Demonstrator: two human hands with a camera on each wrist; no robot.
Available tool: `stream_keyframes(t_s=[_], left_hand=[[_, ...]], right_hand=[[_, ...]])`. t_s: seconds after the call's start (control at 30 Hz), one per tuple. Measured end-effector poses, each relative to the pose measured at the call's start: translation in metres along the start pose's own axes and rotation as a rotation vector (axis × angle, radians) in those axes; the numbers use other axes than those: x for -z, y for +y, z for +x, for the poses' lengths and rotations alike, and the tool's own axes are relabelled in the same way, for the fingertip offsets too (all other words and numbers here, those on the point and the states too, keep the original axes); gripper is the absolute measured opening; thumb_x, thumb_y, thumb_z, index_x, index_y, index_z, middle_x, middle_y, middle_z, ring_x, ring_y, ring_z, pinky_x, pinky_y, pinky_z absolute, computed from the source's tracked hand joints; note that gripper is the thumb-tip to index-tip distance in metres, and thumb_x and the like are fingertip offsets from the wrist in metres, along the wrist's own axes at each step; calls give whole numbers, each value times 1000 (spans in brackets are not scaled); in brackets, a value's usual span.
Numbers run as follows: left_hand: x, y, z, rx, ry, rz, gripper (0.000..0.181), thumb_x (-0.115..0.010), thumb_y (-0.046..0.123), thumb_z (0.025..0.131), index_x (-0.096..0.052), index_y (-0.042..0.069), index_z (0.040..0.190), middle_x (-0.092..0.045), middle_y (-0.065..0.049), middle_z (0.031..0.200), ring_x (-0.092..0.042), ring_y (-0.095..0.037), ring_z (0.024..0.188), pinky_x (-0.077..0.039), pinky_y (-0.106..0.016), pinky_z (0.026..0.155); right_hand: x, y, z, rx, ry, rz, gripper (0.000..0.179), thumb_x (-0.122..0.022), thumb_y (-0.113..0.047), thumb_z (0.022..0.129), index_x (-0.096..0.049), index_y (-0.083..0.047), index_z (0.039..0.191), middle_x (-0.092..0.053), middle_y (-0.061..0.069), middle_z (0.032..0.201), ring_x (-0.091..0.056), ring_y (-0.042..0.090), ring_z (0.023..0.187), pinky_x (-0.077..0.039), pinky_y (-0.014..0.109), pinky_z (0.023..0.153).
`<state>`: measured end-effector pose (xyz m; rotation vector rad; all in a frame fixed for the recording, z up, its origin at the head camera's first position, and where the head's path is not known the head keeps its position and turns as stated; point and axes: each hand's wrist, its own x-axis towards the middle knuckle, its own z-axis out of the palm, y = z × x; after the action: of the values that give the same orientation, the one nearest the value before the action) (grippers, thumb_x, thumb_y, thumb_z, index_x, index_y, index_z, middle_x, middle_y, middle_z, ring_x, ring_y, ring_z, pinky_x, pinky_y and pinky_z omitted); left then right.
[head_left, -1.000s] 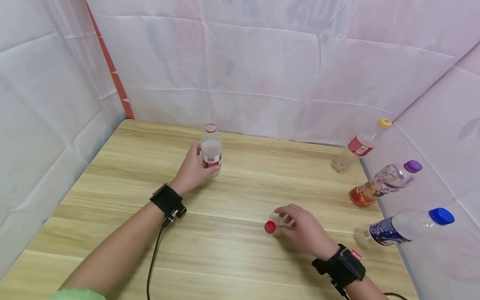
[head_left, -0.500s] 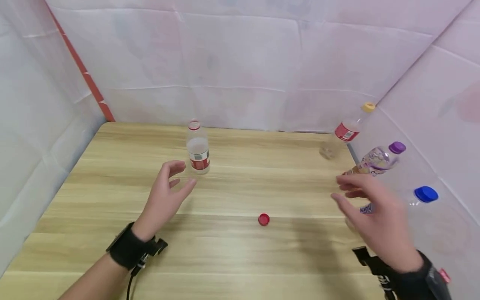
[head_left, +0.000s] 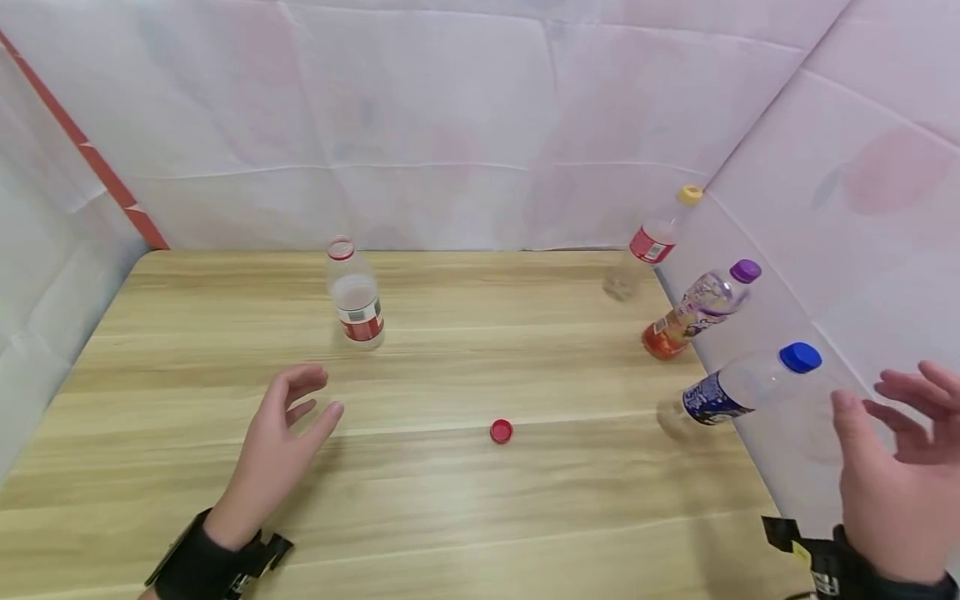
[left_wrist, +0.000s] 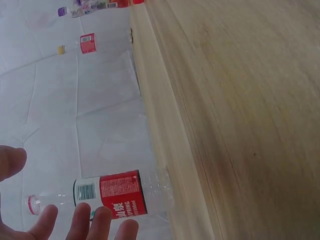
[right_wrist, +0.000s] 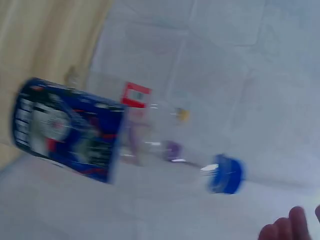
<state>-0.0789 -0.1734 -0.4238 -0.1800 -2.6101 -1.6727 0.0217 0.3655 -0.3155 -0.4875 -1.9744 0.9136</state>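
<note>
My left hand point(head_left: 281, 437) hovers over the table, thumb and fingers spread and holding nothing. Just beyond it stands an uncapped clear plastic bottle point(head_left: 357, 302) with a red-and-white label; the left wrist view shows that bottle point(left_wrist: 117, 195) close behind my fingertips. A red bottle cap point(head_left: 501, 431) lies on the wood between my hands. At the far right my right hand point(head_left: 903, 467) is raised with fingers apart, nothing in it. Nearest to it is a bottle with a blue cap and blue label point(head_left: 716, 398), blurred in the right wrist view.
Behind the blue-capped bottle, along the table's right edge, stand a purple-capped bottle point(head_left: 701, 312) with reddish contents and a yellow-capped bottle point(head_left: 651, 243) with a red label. White sheeting point(head_left: 450, 125) encloses the wooden table point(head_left: 450, 517) at the back and sides.
My left hand has let go of the uncapped bottle and drawn back toward me. My right hand has left the red cap and swung up to the right, past the blue-capped bottle. The view has turned right.
</note>
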Motion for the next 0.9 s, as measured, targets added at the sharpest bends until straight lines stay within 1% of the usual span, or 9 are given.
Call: stream_keyframes(t_s=[0.03, 0.1, 0.2, 0.27, 0.3, 0.4, 0.57, 0.8, 0.9], left_hand=[[1, 0, -1, 1, 2, 3, 56, -70, 27, 102, -45, 6, 147, -55, -4, 142, -51, -7, 130, -43, -8, 104], [2, 0, -1, 3, 3, 3, 56, -70, 26, 102, -44, 5, 147, -55, -5, 143, -51, -6, 129, -43, -7, 104], [1, 1, -2, 14, 2, 0, 56, -70, 26, 102, -44, 5, 147, -54, -8, 143, -51, -6, 129, -43, -7, 103], [1, 2, -2, 17, 4, -5, 56, -71, 25, 102, -43, 5, 147, -54, -9, 143, -51, -8, 129, -43, -7, 104], [1, 3, -2, 18, 5, -8, 56, -71, 24, 102, -43, 5, 147, -54, -10, 143, -52, -9, 130, -43, -7, 104], [0, 4, -3, 16, 1, -26, 57, -70, 22, 102, -41, 4, 148, -53, -11, 143, -51, -12, 131, -43, -8, 105], [-1, 4, -5, 25, -16, -70, 59, -70, 21, 102, -39, 4, 150, -52, -13, 144, -51, -18, 133, -43, -8, 105], [-1, 0, -5, 59, -34, -84, 59, -70, 23, 102, -39, 6, 150, -52, -13, 145, -51, -21, 135, -42, -7, 105], [-2, -2, -4, 59, -38, -83, 59, -70, 25, 102, -40, 6, 150, -53, -13, 145, -52, -23, 135, -43, -9, 106]], right_hand=[[-2, 7, 1, -47, -24, -40, 64, -73, -5, 96, -47, -18, 153, -59, -14, 135, -57, 5, 120, -47, 19, 109], [-8, 22, 5, -160, -106, 35, 76, -75, 0, 94, -38, -23, 157, -55, -9, 143, -54, 9, 127, -46, 16, 109], [-16, 43, 9, -270, -281, 191, 94, -72, 9, 92, -23, -24, 164, -43, 0, 160, -46, 13, 142, -46, 8, 102], [-23, 56, 10, -299, -388, 290, 97, -71, 11, 92, -19, -25, 166, -38, 3, 164, -42, 15, 146, -46, 6, 97], [-25, 62, 10, -286, -444, 297, 97, -70, 10, 93, -17, -26, 166, -37, 2, 166, -40, 14, 147, -45, 5, 97], [-34, 76, 9, -264, -540, 363, 93, -70, 10, 93, -21, -26, 164, -47, -2, 158, -39, 14, 147, -45, 6, 94], [-43, 83, 6, -287, -563, 390, 86, -73, 8, 92, -26, -25, 157, -56, -5, 141, -47, 12, 136, -47, 5, 89], [-44, 80, 8, -244, -546, 16, 77, -77, -8, 95, -37, -24, 158, -50, -15, 139, -54, -3, 116, -47, 3, 83], [-45, 73, 8, -241, -520, 36, 73, -78, -4, 93, -43, -23, 154, -53, -19, 132, -54, -3, 107, -48, 4, 77]])
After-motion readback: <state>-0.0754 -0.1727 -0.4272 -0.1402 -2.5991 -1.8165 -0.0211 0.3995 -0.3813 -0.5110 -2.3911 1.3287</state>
